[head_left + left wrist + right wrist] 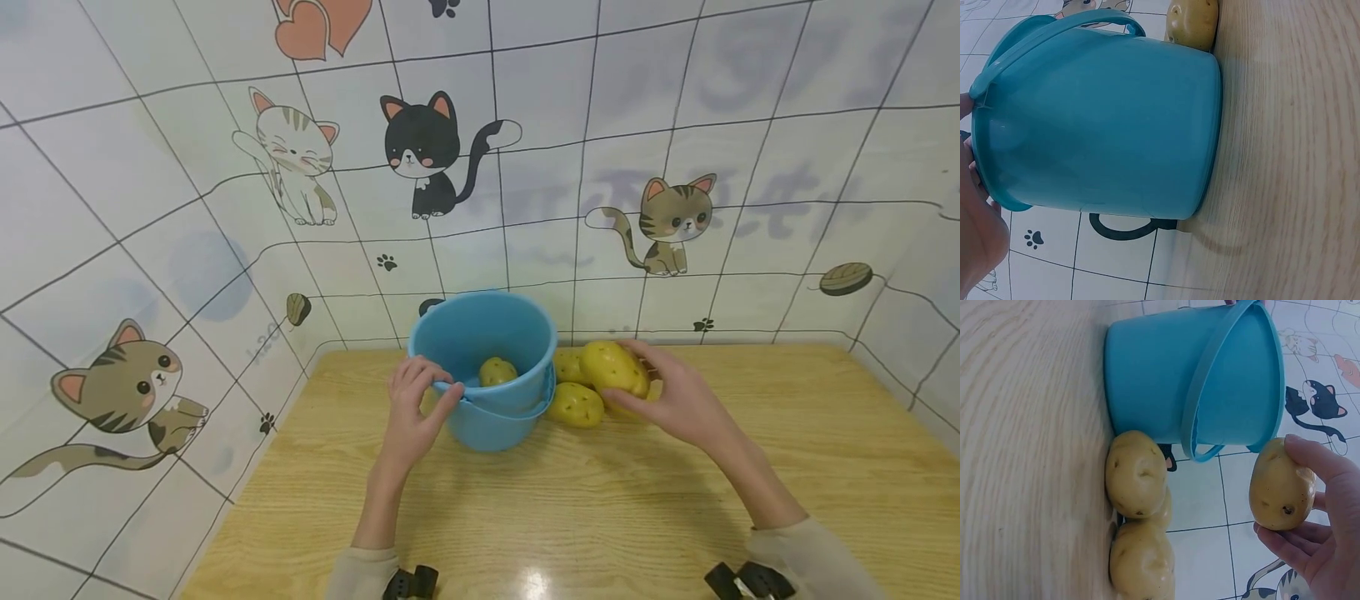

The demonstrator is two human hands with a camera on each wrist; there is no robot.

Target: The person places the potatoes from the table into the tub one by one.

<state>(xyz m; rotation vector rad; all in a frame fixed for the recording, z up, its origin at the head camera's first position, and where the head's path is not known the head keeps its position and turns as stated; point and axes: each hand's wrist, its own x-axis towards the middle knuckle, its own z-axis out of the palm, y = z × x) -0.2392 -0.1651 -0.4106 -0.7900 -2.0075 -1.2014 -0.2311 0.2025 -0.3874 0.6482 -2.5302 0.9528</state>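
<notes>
A blue bucket (491, 429) stands upright on the table, its handle hanging down on the near side. One yellow potato (497, 372) lies inside it. My left hand (411, 412) grips the bucket's rim at the left, thumb on the near side; the left wrist view shows the bucket wall (1104, 125) beside that hand. To the right of the bucket, my right hand (678, 400) holds another potato (1280, 487) between thumb and fingers, raised off the table. Below it, several potatoes (1138, 475) rest on the table close to the bucket, partly hiding one another.
The wooden table (570, 517) runs back to a tiled-pattern wall (540, 183) with cartoon cats printed on it. Another wall (112, 250) rises along the left side. Both sleeves carry dark wrist straps (411, 582).
</notes>
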